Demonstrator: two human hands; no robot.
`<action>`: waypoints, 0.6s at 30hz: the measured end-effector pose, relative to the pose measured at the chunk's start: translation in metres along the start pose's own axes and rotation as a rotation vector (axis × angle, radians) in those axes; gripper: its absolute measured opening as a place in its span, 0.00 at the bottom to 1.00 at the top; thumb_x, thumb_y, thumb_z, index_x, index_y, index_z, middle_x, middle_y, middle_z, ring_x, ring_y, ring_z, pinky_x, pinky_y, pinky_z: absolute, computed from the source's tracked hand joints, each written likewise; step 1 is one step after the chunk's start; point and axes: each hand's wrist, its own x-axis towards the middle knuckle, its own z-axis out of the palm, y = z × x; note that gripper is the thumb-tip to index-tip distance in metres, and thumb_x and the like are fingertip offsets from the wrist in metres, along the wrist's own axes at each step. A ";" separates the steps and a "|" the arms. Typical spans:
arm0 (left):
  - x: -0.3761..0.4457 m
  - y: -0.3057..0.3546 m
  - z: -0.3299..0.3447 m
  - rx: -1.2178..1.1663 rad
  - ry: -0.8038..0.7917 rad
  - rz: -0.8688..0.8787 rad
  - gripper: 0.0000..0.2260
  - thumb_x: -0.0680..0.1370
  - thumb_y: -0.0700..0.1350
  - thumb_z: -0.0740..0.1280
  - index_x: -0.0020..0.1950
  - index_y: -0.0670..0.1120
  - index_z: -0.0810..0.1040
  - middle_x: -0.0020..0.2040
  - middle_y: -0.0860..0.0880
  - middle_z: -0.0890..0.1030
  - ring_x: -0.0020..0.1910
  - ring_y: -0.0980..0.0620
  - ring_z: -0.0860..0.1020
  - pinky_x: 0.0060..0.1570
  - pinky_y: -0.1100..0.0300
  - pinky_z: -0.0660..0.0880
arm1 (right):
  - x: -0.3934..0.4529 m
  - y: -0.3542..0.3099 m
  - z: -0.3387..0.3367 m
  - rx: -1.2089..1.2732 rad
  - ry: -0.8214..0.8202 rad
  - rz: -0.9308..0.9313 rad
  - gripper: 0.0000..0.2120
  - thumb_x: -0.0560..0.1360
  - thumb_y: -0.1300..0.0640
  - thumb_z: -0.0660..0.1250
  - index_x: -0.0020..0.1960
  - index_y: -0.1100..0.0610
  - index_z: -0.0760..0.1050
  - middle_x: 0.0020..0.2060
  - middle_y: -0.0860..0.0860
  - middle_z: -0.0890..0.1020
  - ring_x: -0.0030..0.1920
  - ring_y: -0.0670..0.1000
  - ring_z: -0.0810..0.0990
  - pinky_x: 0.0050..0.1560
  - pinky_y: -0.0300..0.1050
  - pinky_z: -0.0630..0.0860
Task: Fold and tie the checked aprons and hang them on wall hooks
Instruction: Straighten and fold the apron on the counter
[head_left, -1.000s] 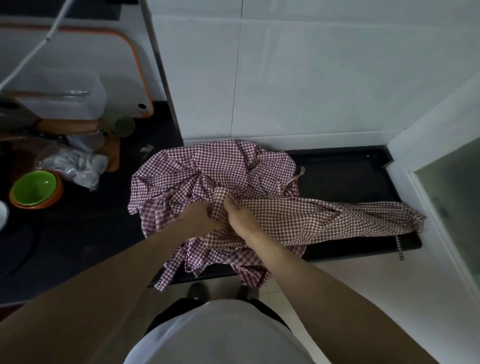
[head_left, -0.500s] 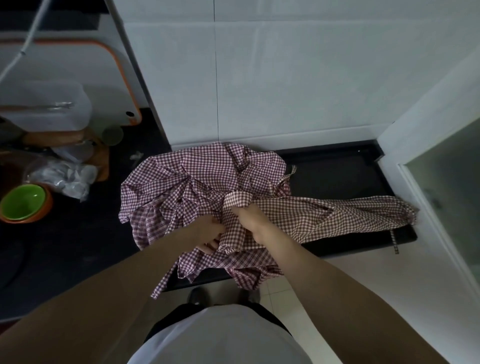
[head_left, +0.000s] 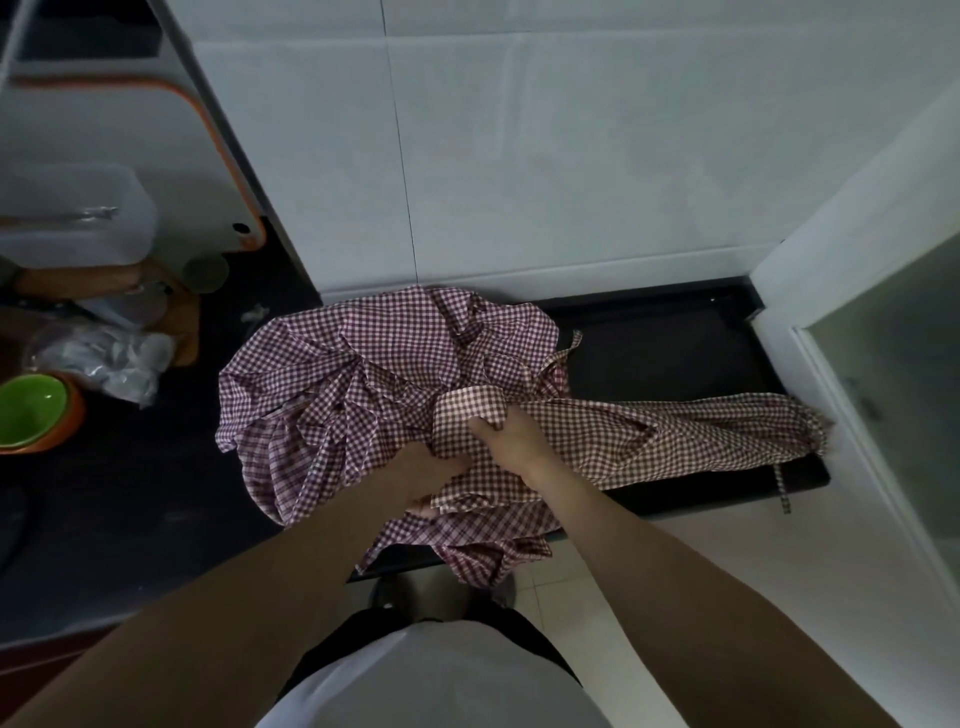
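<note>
Head view: left hand (head_left: 423, 475) fingers under apron (head_left: 623, 436)

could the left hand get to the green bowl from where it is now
Probably yes, once it lets go. The left hand is gripping the checked apron, and the green bowl sits on its own side of the dark counter, with only bare counter between them.

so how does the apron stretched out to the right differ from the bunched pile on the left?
The right-hand apron is gathered into a long band lying across the black counter; the left pile is a crumpled heap. The right-hand apron's check looks browner, the left pile's more purple. The right hand has its grip on the right-hand apron's end; the left hand is in the left pile's folds. Both are small-checked cloth.
</note>
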 end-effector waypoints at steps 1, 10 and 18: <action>0.000 0.003 0.005 0.038 0.026 0.009 0.22 0.77 0.56 0.70 0.58 0.38 0.76 0.50 0.43 0.82 0.44 0.48 0.81 0.32 0.61 0.78 | 0.000 0.001 0.000 -0.037 0.025 -0.006 0.32 0.80 0.42 0.62 0.76 0.62 0.62 0.70 0.56 0.72 0.70 0.58 0.71 0.71 0.51 0.68; -0.003 0.008 0.018 -0.114 -0.008 -0.033 0.13 0.78 0.48 0.70 0.53 0.39 0.77 0.47 0.43 0.82 0.44 0.45 0.81 0.32 0.60 0.78 | -0.007 0.021 0.011 0.387 0.056 0.080 0.32 0.78 0.57 0.67 0.77 0.57 0.56 0.72 0.54 0.69 0.70 0.56 0.69 0.74 0.55 0.65; 0.004 0.001 0.023 -0.361 0.006 -0.071 0.12 0.76 0.45 0.73 0.55 0.41 0.76 0.57 0.39 0.81 0.47 0.44 0.82 0.29 0.59 0.77 | -0.011 0.028 0.014 -0.210 0.428 -0.179 0.34 0.72 0.45 0.74 0.68 0.58 0.63 0.61 0.53 0.68 0.61 0.51 0.68 0.62 0.46 0.70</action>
